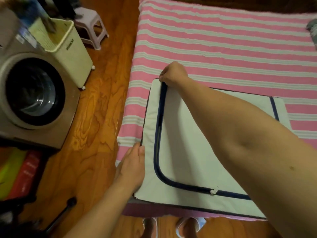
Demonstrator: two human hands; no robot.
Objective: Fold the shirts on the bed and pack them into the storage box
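- I see the storage box (197, 143) at the bed's (223, 40) six o'clock edge, lid not fully zipped.
- My right hand (173, 73) pinches a zipper pull (161, 78) at the lid's eleven o'clock corner; my left hand (132, 167) lies flat, fingers straight, bracing the nine o'clock side.
- Zipping or unzipping (I cannot tell which); next, run the pull along the track.

Glossy orange-brown wood-grain floor (96, 117) throughout. At left, a front-loading washing machine (32, 93) with a dark round door; just beyond, a cream laundry basket (68, 47) on castors. Farther back, a pale plastic stool (91, 24). Warm, dim indoor light.
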